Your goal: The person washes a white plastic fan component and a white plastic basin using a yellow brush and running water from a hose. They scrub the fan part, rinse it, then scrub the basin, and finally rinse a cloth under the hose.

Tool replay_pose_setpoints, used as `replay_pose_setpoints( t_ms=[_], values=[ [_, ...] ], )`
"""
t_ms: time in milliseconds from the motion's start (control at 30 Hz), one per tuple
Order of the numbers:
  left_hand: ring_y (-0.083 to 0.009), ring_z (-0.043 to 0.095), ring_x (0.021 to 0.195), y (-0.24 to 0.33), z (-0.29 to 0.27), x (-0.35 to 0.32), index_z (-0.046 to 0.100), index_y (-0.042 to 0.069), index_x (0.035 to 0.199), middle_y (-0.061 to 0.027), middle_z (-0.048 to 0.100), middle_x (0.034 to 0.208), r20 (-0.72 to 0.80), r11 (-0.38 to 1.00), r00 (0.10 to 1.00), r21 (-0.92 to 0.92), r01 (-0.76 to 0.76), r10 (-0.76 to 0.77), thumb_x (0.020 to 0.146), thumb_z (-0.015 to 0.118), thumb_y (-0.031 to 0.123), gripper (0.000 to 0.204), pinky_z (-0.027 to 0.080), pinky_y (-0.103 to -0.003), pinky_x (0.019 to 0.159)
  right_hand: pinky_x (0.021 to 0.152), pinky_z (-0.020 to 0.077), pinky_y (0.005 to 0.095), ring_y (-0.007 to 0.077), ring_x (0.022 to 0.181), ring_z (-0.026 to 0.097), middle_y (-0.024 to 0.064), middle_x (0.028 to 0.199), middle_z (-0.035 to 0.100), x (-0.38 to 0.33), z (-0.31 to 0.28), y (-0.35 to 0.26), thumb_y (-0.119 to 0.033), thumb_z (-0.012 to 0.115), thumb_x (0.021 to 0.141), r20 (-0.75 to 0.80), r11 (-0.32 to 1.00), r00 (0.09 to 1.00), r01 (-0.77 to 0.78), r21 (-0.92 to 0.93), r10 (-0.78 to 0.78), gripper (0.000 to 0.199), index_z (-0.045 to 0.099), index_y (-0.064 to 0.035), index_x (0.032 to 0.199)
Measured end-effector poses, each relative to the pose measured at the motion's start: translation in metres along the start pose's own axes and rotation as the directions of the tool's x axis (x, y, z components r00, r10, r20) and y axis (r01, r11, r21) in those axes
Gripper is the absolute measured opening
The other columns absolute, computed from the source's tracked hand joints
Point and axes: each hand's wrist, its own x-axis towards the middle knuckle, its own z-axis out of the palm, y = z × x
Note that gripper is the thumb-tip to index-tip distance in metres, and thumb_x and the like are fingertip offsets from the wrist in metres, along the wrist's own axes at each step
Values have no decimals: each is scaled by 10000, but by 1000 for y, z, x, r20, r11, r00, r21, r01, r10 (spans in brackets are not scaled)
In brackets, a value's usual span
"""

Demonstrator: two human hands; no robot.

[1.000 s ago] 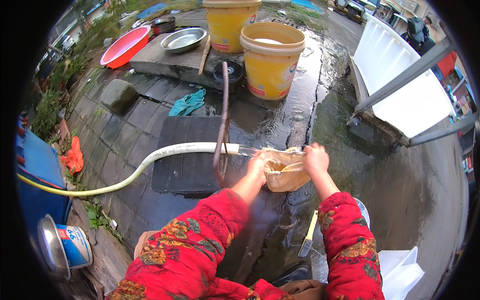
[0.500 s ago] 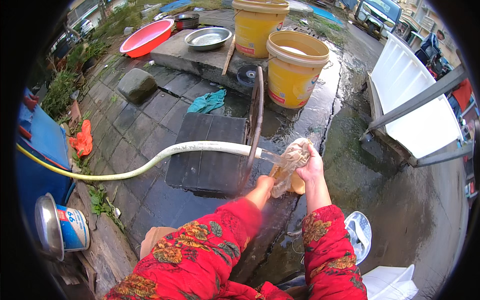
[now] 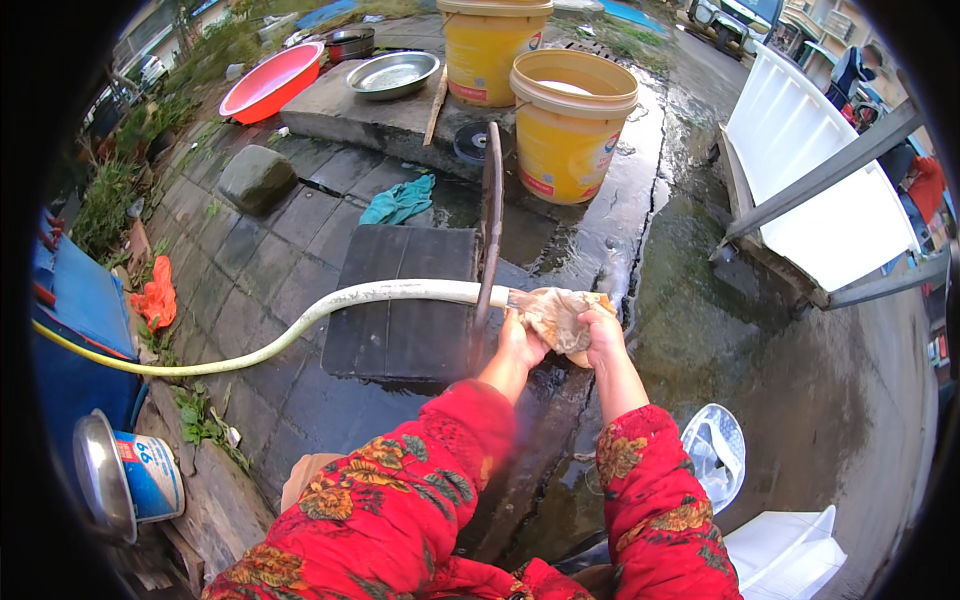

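Observation:
Both my hands clutch a wet beige cloth (image 3: 556, 313) at the mouth of a white hose (image 3: 330, 306). My left hand (image 3: 521, 343) grips the cloth's near left side, next to the hose's end. My right hand (image 3: 602, 330) squeezes its right side. Water runs from the hose onto the cloth. A thin upright metal rod (image 3: 490, 215) stands just left of my hands, in front of a dark slatted board (image 3: 405, 312). Red flowered sleeves cover both my forearms.
Two yellow buckets (image 3: 567, 125) stand ahead on wet concrete, with a metal basin (image 3: 392, 73) and a red basin (image 3: 269, 80) on a stone slab. A teal rag (image 3: 400, 200) lies by the board. A white panel (image 3: 812, 165) leans at right. A tin can (image 3: 135, 478) sits at lower left.
My hands have stayed on the cloth at the hose's end, bunching it tighter than a second ago. The view has shifted, so the buckets sit more to the centre.

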Motion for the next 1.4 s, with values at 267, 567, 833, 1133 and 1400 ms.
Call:
replay_pose_setpoints(
  t_ms=[267,567,833,1133,1400],
  values=[
    [-331,604,1034,2,16,-5,524,20,1182,-171,602,1142,277,967,928,20,255,-250,899,486,277,385,483,-499,918,863,508,464,311,984,622,146,1111,627,0,-13,5,-174,526,892,103,914,974,-223,339,200,338,530,-30,1198],
    [-286,593,1058,-3,10,1,505,1,1217,-151,596,1159,214,938,968,343,54,-134,847,542,122,391,478,-450,944,792,538,428,267,909,652,122,1045,652,0,-31,-6,-172,545,892,120,928,920,-371,-36,373,314,541,-32,1174],
    [-292,609,994,-3,14,-2,531,20,1157,-153,609,1106,138,993,986,82,83,-94,962,383,345,407,491,-475,895,793,506,337,199,901,631,63,1016,658,4,-32,-8,-203,630,867,33,987,998,55,-154,-51,239,626,-44,1045],
    [-289,638,911,-14,-29,35,600,29,1033,-144,642,992,-236,944,968,329,2,80,903,442,195,263,507,-475,864,881,504,446,269,958,638,112,1040,655,8,-46,-6,-239,653,857,142,936,987,-122,330,78,293,593,-53,1075],
    [-338,605,1003,-12,3,11,577,17,1102,-183,620,1109,-5,943,956,166,289,-292,957,350,348,427,470,-512,911,861,502,393,237,982,615,103,1118,630,-17,-36,-15,-211,725,784,372,930,857,-290,-224,357,457,571,-23,1171]
  ],
)
